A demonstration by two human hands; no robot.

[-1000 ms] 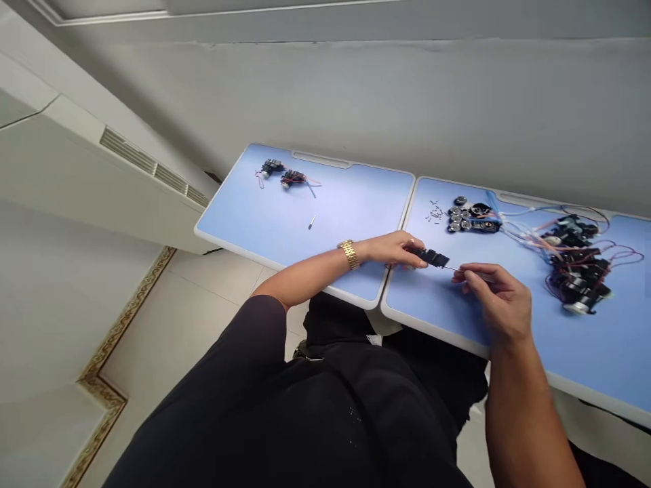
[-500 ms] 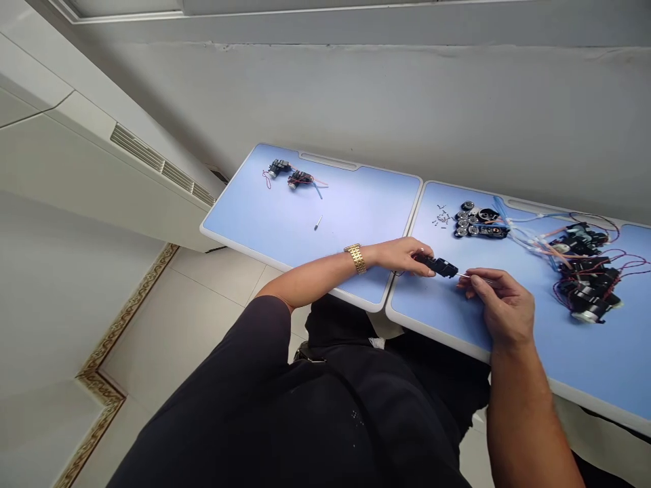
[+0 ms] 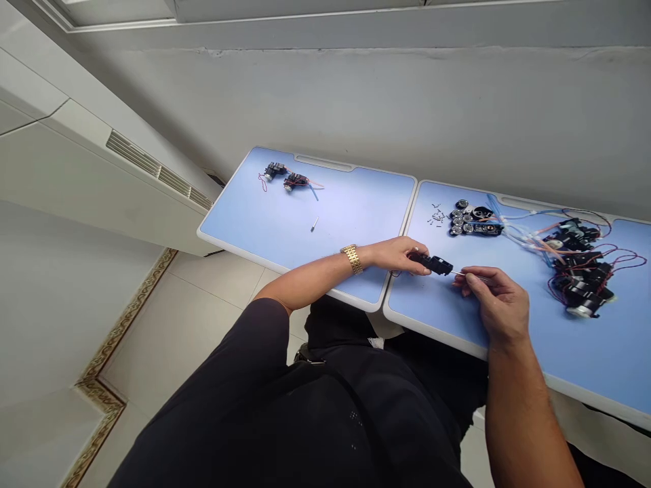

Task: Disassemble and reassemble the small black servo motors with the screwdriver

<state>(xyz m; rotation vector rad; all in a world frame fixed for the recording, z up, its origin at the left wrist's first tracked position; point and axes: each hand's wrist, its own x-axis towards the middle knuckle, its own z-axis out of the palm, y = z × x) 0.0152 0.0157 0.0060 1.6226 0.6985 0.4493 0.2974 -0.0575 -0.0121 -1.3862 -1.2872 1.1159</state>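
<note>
My left hand [image 3: 399,254] is closed around one end of a small black plastic motor assembly [image 3: 439,264], held just above the right tabletop near the seam. Red wire shows beneath that hand. My right hand [image 3: 501,301] pinches a screwdriver [image 3: 458,273] with a thin metal shaft. Its tip meets the assembly's right end, and I cannot make out the screw there. Fingers hide most of the screwdriver's handle. Beyond the hands lie tiny loose screws [image 3: 436,216] and a cluster of round silver-and-black parts [image 3: 462,219].
Several black motor assemblies with red wires [image 3: 584,274] are heaped at the right, joined by blue and orange tubes [image 3: 526,237]. On the left table [image 3: 361,203] lie two similar assemblies [image 3: 296,181] and a small screwdriver-like tool [image 3: 314,224]. A wall stands behind both tables.
The view has shifted slightly, so everything sits a little further left. Both hands keep their grips, and the screwdriver tip stays at the assembly's right end.
</note>
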